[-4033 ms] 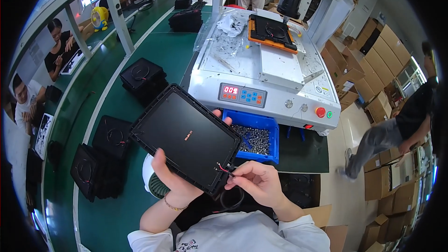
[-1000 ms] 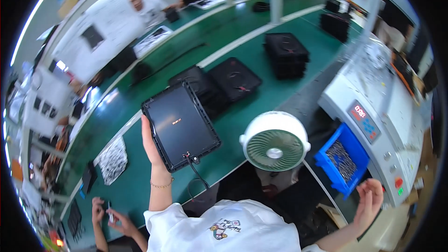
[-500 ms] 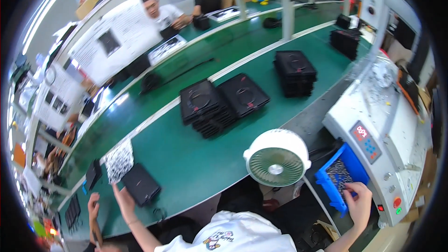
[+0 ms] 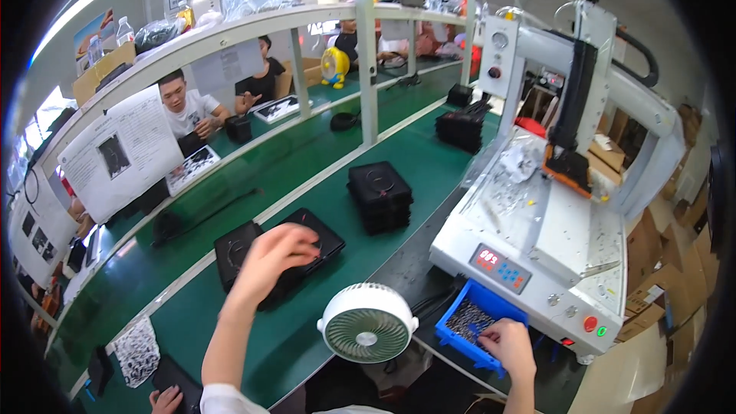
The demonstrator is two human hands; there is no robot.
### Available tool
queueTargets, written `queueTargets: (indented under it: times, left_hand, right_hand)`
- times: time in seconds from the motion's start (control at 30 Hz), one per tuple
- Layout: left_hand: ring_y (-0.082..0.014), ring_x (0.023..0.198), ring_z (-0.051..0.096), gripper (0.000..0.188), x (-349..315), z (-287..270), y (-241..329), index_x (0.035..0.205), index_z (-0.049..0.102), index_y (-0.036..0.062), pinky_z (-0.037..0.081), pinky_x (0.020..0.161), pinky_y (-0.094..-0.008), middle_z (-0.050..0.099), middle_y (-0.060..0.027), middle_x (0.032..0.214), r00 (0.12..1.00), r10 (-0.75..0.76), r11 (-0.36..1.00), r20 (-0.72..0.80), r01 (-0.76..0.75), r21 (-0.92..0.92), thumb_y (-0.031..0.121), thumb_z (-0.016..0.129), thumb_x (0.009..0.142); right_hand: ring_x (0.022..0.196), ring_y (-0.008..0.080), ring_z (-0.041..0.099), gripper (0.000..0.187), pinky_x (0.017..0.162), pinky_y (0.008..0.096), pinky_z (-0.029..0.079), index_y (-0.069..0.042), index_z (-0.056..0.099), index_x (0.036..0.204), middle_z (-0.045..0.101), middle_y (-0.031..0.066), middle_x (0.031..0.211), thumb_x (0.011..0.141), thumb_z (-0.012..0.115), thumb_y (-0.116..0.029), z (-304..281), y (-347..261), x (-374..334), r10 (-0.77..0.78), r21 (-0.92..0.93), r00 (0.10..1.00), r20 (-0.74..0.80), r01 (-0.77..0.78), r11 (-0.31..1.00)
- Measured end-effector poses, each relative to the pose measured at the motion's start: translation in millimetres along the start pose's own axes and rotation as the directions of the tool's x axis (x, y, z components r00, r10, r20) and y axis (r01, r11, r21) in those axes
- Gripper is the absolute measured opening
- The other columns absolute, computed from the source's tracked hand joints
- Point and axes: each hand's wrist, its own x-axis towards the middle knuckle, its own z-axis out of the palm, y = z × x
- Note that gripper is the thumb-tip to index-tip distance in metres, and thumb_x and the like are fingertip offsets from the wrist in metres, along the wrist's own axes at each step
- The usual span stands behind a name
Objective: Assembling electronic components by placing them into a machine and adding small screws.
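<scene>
My left hand (image 4: 277,254) hangs over two adjoining stacks of flat black panels (image 4: 239,248), its fingers loosely bent and apart. Nothing shows in it. The hand and forearm hide part of both stacks. My right hand (image 4: 509,346) is at the blue bin (image 4: 497,303), which holds many tiny dark and silvery pieces, perhaps screws (image 4: 469,320). Its fingertips are pinched together low over them, and whatever they hold is too small to make out. A round white fan (image 4: 368,323) stands between my arms.
A white bench machine (image 4: 498,241) with a control panel stands behind the bin. Farther along the green bench are more black panel stacks (image 4: 380,198). At lower left, a co-worker's hand (image 4: 166,400) touches a black panel (image 4: 175,379) beside a patterned sheet (image 4: 138,351).
My left hand has risen from the lower-left panel and moved right, over the stacks. My right hand stays at the bin, fingers now lower. The whole view has turned rightward and up.
</scene>
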Motion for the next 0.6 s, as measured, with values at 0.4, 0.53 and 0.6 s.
queueTargets:
  times: [0.4, 0.53, 0.6]
  left_hand:
    - [-0.0410, 0.103, 0.063, 0.039, 248.8, 23.8, -118.2, 0.096, 0.068, -0.0077, 0.052, 0.089, -0.0445, 0.065, -0.0295, 0.106, 0.934, 0.065, 0.573, -0.350, 0.253, 0.780, 0.025, 0.065, 0.075]
    - [-0.0283, 0.082, 0.066, 0.020, 245.5, 5.1, -102.0, 0.083, 0.060, -0.0056, 0.055, 0.075, -0.0429, 0.065, -0.0161, 0.085, 0.909, -0.122, 0.959, -0.400, 0.212, 0.189, 0.013, 0.063, 0.079]
    - [-0.0231, 0.080, 0.062, 0.008, 224.3, 11.1, -77.0, 0.084, 0.057, -0.0004, 0.054, 0.075, -0.0408, 0.061, -0.0097, 0.085, 0.948, -0.211, 0.959, -0.240, 0.153, -0.239, 0.007, 0.060, 0.083]
  right_hand:
    - [0.070, 0.0193, 0.067, 0.013, 0.065, 0.0328, 0.053, -0.008, 0.069, 0.086, 0.067, 0.0050, 0.079, 0.078, 0.072, -0.017, -0.1, -8.2, 8.0, -0.031, -0.045, 0.994, 0.109, 0.036, 0.998]
    - [0.069, 0.0182, 0.066, 0.015, 0.064, 0.0301, 0.052, -0.009, 0.070, 0.088, 0.067, 0.0039, 0.079, 0.077, 0.074, -0.019, 3.9, -9.6, 9.2, -0.072, -0.065, 0.997, 0.026, 0.074, 0.995]
    - [0.070, 0.0189, 0.066, 0.015, 0.065, 0.0298, 0.052, -0.009, 0.071, 0.087, 0.066, 0.0036, 0.080, 0.078, 0.075, -0.020, 2.3, -7.9, 8.0, -0.113, -0.096, 0.993, 0.039, 0.116, 0.989]
